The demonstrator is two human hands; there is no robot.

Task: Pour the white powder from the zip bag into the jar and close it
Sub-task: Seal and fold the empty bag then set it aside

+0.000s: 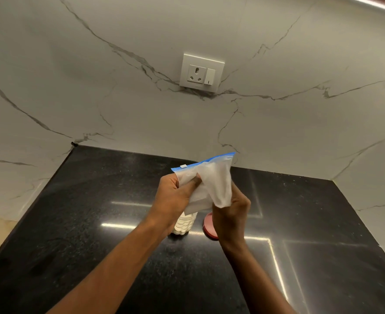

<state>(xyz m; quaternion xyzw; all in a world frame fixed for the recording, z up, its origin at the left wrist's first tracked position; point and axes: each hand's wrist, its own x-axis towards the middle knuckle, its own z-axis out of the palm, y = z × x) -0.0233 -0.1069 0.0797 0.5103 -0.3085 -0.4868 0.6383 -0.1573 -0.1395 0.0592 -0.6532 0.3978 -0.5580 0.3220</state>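
Observation:
A clear zip bag (211, 180) with a blue zip strip along its top is held up in both hands above the counter. My left hand (174, 196) grips its left side, thumb pressed on the plastic. My right hand (231, 214) pinches the bag's lower right corner. The bag looks crumpled and nearly flat. Directly under it stands a clear jar (184, 225) holding white powder; my left wrist and the bag hide its mouth. A pink lid (209, 226) lies on the counter just right of the jar, partly behind my right hand.
The black speckled countertop (96, 223) runs to marble walls at the back and both sides. A white wall socket (201, 73) sits above on the back wall. The counter's left edge (28, 214) drops off beside a pale floor.

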